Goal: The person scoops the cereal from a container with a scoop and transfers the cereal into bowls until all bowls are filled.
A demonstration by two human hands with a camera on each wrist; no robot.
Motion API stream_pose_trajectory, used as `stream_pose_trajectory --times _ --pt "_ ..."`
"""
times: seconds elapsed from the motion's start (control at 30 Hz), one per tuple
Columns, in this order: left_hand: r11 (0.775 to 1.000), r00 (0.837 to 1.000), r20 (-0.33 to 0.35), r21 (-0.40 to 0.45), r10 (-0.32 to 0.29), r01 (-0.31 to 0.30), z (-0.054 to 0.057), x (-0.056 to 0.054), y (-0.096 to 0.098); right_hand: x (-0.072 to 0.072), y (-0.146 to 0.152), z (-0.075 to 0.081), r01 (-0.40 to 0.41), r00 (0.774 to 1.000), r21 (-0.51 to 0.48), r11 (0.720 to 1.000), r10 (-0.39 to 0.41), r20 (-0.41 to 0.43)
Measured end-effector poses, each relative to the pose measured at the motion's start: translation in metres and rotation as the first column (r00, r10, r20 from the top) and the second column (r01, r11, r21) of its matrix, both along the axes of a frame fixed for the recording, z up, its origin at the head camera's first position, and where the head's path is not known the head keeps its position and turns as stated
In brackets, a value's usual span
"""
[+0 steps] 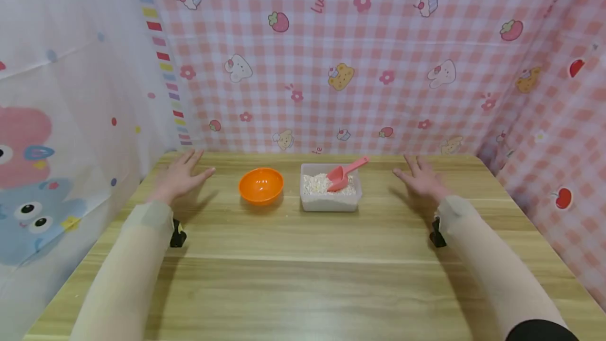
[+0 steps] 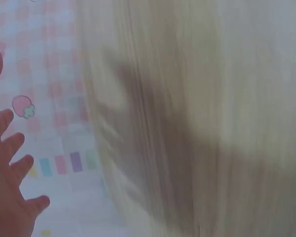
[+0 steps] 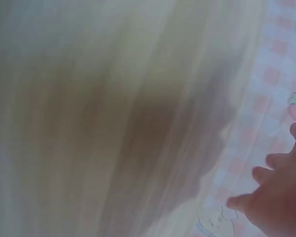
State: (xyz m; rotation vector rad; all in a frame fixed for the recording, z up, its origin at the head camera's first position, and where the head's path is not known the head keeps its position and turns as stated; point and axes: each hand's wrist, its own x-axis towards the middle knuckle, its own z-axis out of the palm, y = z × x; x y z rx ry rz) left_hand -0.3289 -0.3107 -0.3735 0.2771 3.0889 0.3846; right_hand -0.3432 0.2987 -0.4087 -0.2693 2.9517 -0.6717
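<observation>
My left hand (image 1: 177, 178) is held over the far left of the table with its fingers spread, holding nothing. In the left wrist view the hand (image 2: 10, 182) shows at the left edge, its shadow on the wood. Across the table my right hand (image 1: 423, 179) is spread too, with nothing in it; the right wrist view shows this hand (image 3: 281, 187) at the lower right. Between them stand an orange bowl (image 1: 261, 187), nearer the left hand, and a translucent tub (image 1: 330, 204) of pale flakes (image 1: 314, 185). A pink scoop (image 1: 339, 178) lies in the flakes, handle up to the right.
The wooden table (image 1: 303, 288) meets a pink checked curtain (image 1: 303, 104) at its back edge. A white printed curtain (image 1: 94, 93) hangs along the left side, and another checked one (image 1: 563, 136) along the right.
</observation>
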Motion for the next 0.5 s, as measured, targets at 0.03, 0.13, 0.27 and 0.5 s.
stream_pose_trajectory --times 0.03,0.13,0.27,0.5 --pt "1.000 1.000 -0.010 0.026 -0.008 0.008 0.000 0.000 0.002 0.000 -0.003 0.001 -0.011 1.000 -0.075 0.997 0.011 0.002" --pt "0.990 0.999 -0.038 0.134 -0.035 0.039 0.001 -0.001 0.007 0.001 -0.013 0.004 -0.034 0.999 -0.288 0.957 0.044 0.026" --pt "0.956 0.996 -0.065 0.282 -0.068 0.083 0.000 -0.002 0.015 0.003 -0.028 0.008 -0.021 0.994 -0.479 0.878 0.067 0.080" --pt "0.893 0.993 -0.069 0.433 -0.100 0.120 0.004 0.001 0.044 0.002 -0.055 0.011 -0.034 0.992 -0.633 0.774 0.106 0.075"
